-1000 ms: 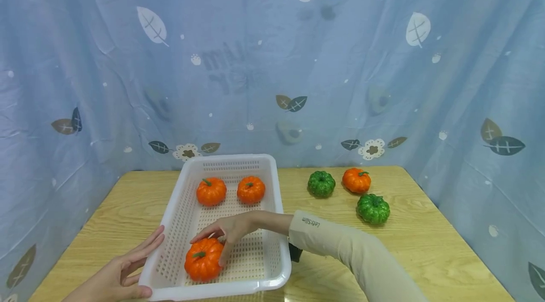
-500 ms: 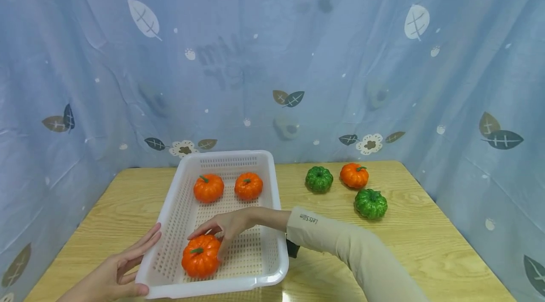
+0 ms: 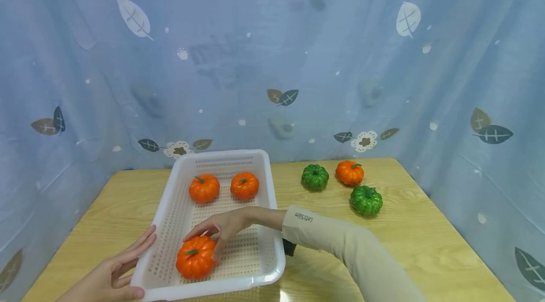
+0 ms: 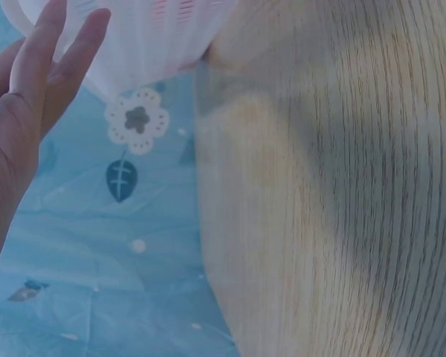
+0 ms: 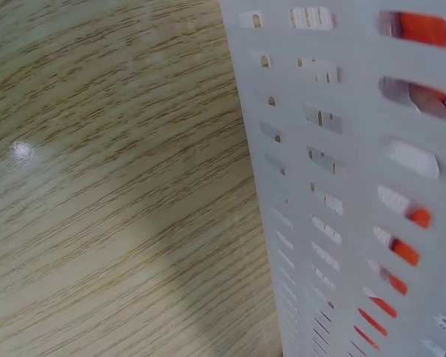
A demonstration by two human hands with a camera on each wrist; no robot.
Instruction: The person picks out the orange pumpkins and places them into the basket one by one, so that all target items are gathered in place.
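Observation:
A white perforated plastic basket [image 3: 213,286] stands on the table. My right hand [image 3: 227,227] reaches over its right wall and holds a small orange pumpkin [image 3: 191,264] in the near left part, fingers and thumb curled round its far and right sides. Two more orange pumpkins, one to the left [image 3: 204,189] and one to the right [image 3: 244,186], sit in the basket's far half. Against the near left corner, my left hand [image 3: 111,277] touches the outside with fingers fairly straight; those fingers [image 4: 33,63] also show in the left wrist view. The right wrist view shows the basket wall [image 5: 357,186], not the hand.
Right of the basket, two green pumpkins, one nearer the basket [image 3: 315,177] and one closer to me [image 3: 366,200], lie near an orange pumpkin [image 3: 350,173]. The wooden table [image 3: 408,245] is bordered by a blue patterned curtain [image 3: 230,70].
The whole scene shifts slightly left in the head view as the camera moves. Both hands keep their places at the basket and the pumpkin.

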